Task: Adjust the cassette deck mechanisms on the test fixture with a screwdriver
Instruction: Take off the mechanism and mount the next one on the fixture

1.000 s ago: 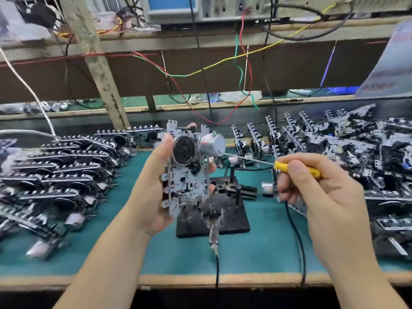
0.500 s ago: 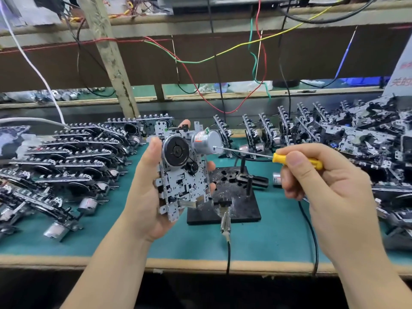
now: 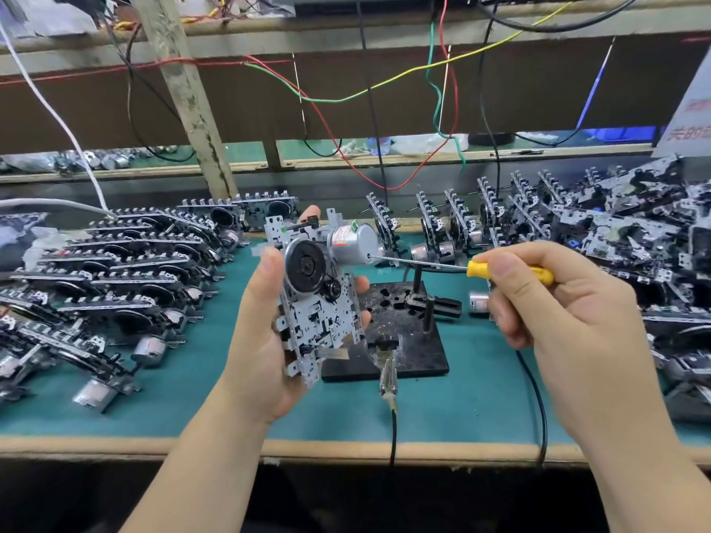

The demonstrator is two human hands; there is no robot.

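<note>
Above the test fixture point(image 3: 404, 340), left hand point(image 3: 261, 340) grips a cassette mechanism point(image 3: 319, 302) — right hand point(image 3: 546, 313) pinches the screwdriver point(image 3: 481, 268).

- The small screwdriver with the yellow plastic handle point(image 3: 511, 274) is showing a bare silver shaft.
- The upright silver-grey metal cassette deck mechanism point(image 3: 319, 305) is carrying a round black flywheel point(image 3: 305, 266) and a shiny silver cylindrical motor point(image 3: 352, 244) with a label printed in red.
- The flat black test fixture plate point(image 3: 408, 340) is looking speckled with pale flecks.
- The teal-green bench mat point(image 3: 231, 409) is ending in a tan wooden edge.
- Red, green, yellow and black wires point(image 3: 346, 98) are hanging against the dark brown back panel point(image 3: 538, 90).
- A thin black cable point(image 3: 393, 436) is crossing the mat.
</note>
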